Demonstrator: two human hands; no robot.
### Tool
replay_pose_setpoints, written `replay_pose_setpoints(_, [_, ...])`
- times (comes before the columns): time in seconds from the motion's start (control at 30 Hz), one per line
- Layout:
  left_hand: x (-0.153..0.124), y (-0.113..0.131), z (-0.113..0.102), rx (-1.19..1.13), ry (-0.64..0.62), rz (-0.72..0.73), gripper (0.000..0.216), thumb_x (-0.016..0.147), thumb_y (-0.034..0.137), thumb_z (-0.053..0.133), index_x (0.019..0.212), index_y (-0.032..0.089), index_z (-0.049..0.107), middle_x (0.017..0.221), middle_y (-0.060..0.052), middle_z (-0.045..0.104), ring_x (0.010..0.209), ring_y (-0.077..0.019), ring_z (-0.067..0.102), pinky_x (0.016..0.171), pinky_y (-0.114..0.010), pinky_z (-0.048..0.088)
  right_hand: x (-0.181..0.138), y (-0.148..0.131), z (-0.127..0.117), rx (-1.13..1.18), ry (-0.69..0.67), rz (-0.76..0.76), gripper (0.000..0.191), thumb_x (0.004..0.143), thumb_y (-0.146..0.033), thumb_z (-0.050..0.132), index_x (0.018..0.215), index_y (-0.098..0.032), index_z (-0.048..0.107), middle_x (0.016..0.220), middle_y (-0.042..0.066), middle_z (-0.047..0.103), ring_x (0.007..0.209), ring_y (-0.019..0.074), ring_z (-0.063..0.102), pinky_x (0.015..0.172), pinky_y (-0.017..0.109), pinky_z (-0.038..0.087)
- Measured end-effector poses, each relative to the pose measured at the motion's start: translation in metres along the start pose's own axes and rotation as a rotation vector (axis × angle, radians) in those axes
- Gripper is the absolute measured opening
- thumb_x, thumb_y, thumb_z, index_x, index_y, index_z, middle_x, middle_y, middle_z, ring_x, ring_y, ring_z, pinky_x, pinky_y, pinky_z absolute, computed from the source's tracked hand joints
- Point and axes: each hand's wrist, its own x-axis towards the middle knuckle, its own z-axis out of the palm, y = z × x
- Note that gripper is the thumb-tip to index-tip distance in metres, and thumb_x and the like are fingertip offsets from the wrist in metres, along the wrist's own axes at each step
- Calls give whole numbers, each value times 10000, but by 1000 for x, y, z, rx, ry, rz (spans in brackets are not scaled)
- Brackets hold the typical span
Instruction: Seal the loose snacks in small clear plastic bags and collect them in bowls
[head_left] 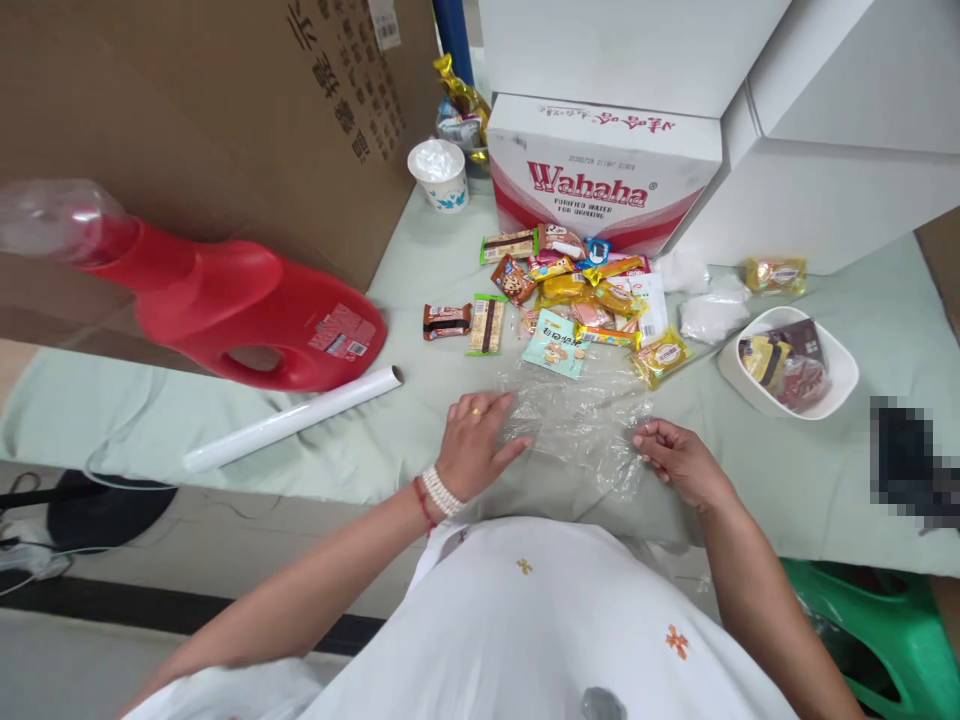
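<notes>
Now pinching clear bag (574, 415) at R edge w/ R hand (686, 465), the nearer; L hand (472, 440) opp., fingers loosely spread, can't really tell contact thru film. Bag flat betw. hands, long axis approx. L–R, just this side of sweets (619, 298).

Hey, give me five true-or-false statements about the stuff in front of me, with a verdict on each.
1. The left hand and right hand are at opposite sides of the clear plastic. True.
2. The white tube is in the right hand. False: the white tube lies left of the left hand.
3. The paper cup stands left of the Wahaha box. True.
4. The white bowl sits beside the red bottle. False: the white bowl is right of the right hand.
5. The red bottle has an opening at its handle. True.
</notes>
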Motion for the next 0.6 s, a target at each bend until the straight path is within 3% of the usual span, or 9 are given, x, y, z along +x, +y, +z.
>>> replay_pose_setpoints(0.1, [21,7,18,14,-44,-87,408,926,499,636,1177,193,733,1044,-130,655,1017,-302,539,897,-476,449,-1,2,-2,-16,-11,-3,578,539,-581,934,840,-178,650,592,-48,530,511,76,409,404,180,269])
replay_pose_setpoints(0.17, [24,1,16,-84,-52,-4,264,976,396,583,1009,218,774,894,-89,666,948,-261,548,874,-442,455,-2,4,-5,-7,5,-6,574,545,-579,934,839,-180,645,596,-49,528,510,74,406,403,178,262])
replay_pose_setpoints(0.23, [15,-10,5,-181,-31,143,251,1006,334,545,972,236,774,839,-63,677,908,-226,554,874,-414,464,-4,5,-7,12,22,-6,567,551,-574,934,840,-181,645,604,-50,524,511,73,405,403,176,259])
replay_pose_setpoints(0.33, [-11,-29,-21,-195,-55,333,204,1006,290,555,1002,264,757,859,-40,705,871,-191,573,890,-392,470,-5,6,-10,45,24,-6,564,555,-570,936,844,-181,647,607,-52,513,501,66,386,399,175,248])
replay_pose_setpoints(0.43, [-40,-44,-40,-110,-222,465,208,991,247,547,1057,295,739,924,-41,734,951,-201,632,918,-388,475,-4,3,-10,48,18,3,569,558,-574,934,848,-177,647,607,-51,513,485,55,361,395,175,231])
replay_pose_setpoints(0.53, [-57,-49,-53,-96,-403,441,393,971,249,532,1353,300,615,1117,-57,752,959,-186,692,849,-315,528,-2,0,-10,-1,13,2,577,556,-585,930,846,-171,652,604,-49,517,481,53,361,398,179,240])
replay_pose_setpoints(0.6, [-58,-44,-62,-125,-385,313,489,978,255,491,1466,266,514,1094,-43,766,854,-154,716,764,-261,545,0,-1,-8,-41,8,-13,579,555,-589,928,849,-171,655,614,-45,528,491,60,379,406,184,261])
